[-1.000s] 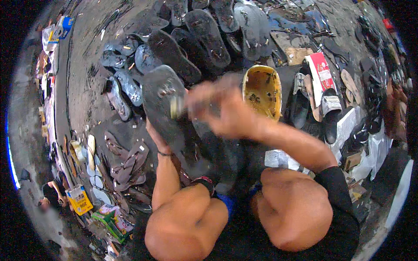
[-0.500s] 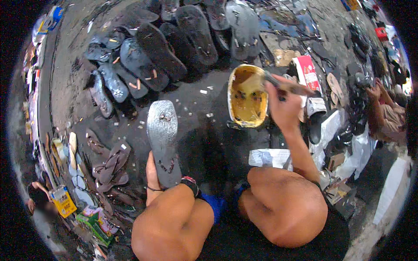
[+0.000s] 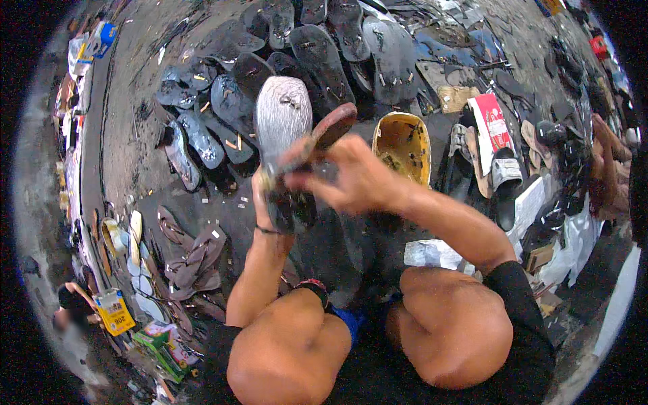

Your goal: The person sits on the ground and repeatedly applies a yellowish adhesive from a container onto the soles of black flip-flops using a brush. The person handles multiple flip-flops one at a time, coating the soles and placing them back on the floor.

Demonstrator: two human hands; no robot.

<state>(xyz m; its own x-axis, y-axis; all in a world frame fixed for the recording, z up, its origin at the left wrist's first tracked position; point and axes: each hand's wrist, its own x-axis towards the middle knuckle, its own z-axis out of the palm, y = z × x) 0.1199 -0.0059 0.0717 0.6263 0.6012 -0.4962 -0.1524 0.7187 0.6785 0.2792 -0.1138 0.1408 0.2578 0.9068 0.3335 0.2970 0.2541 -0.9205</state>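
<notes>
My left hand (image 3: 262,202) holds up a dark sandal sole (image 3: 283,111) from beneath, its fingers mostly hidden behind it. The sole's upper end has a pale, streaky wet coat. Closed around a brush (image 3: 337,125) with a reddish-brown handle, my right hand (image 3: 358,177) is over the lower half of the sole. The bristles are blurred and seem to touch the surface there. To the right of that hand stands a yellow tub (image 3: 427,145) with a little yellowish liquid in it.
Several dark soles (image 3: 322,64) lie in rows at the far side. Brown flip-flops (image 3: 196,260) are at left, near a yellow box (image 3: 115,312). At right sit a red-and-white carton (image 3: 491,125) and a grey-strapped sandal (image 3: 505,172). Another person's arm (image 3: 605,152) shows at the far right.
My right hand has brought the brush from the tub leftward onto the sole. My left hand has raised the sole farther away from my knees. The view has shifted slightly.
</notes>
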